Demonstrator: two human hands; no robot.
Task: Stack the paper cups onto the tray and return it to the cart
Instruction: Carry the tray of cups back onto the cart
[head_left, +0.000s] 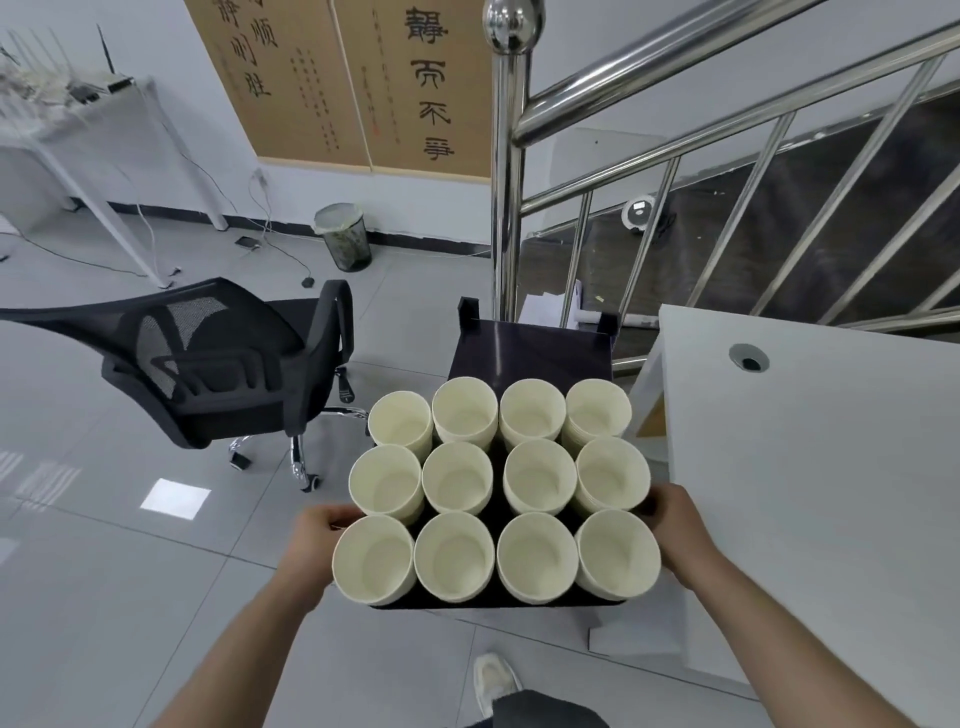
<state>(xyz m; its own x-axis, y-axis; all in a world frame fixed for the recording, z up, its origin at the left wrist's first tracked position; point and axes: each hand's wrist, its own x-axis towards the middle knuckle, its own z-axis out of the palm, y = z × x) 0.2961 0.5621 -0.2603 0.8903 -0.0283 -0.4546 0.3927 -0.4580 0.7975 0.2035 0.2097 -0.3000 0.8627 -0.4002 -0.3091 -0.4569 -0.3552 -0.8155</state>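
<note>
The left hand (318, 525) gripped the tray (493, 603) at its left edge, the right hand (670, 512) at its right. Twelve stacks of paper cups (498, 483) stood on it above the cart (535, 348); any tilt while lowering could likely have toppled them.

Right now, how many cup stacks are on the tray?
12 cup stacks fill the tray in three rows of four: far, middle, near. How many cups are nested within each stack is hidden.
</note>
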